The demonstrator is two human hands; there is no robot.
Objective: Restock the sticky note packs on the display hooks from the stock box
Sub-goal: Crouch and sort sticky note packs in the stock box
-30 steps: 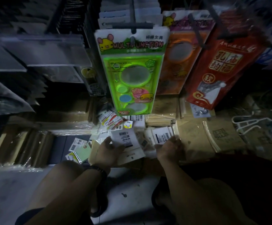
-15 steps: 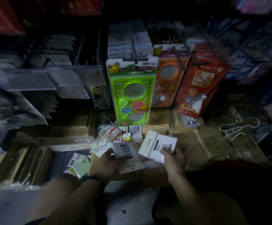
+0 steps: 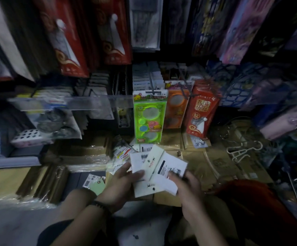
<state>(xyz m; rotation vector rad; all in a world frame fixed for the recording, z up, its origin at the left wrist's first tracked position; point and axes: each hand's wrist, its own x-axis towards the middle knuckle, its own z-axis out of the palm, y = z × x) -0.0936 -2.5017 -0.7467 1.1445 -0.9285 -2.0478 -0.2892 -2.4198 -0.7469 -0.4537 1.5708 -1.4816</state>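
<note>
1. The left hand (image 3: 121,181) grips a flat white sticky note pack (image 3: 143,188). Its thumb is curled across the pack's face, and the other fingers are hidden beneath it.
2. The right hand (image 3: 188,189) pinches a second white sticky note pack (image 3: 170,167). The thumb presses on the pack's printed barcode label, and the fingers are out of sight behind it.
3. The second pack is tilted, and its cream edge lies over the right side of the first. The two packs touch and overlap, both held up in front of the person.
4. Just beneath both packs shows a strip of a brown cardboard stock box (image 3: 163,200). What lies inside it cannot be told.
5. Beyond the left hand, a loose heap of small white and red-printed packets (image 3: 122,153) rests among brown plastic-wrapped bundles.
6. Above that heap, a neon-green plastic stencil card (image 3: 149,118) hangs upright on a dark metal display hook (image 3: 150,80).
7. A row of white carded packs (image 3: 140,80) hangs behind the green card.
8. An orange stencil card (image 3: 177,105) hangs just to the right of the green one. A red packet printed with Chinese characters (image 3: 202,110) hangs beside that.
9. A black beaded bracelet (image 3: 99,205) circles the left wrist.
10. A white wire hanger (image 3: 241,151) lies well off to the right on flat brown cartons.
</note>
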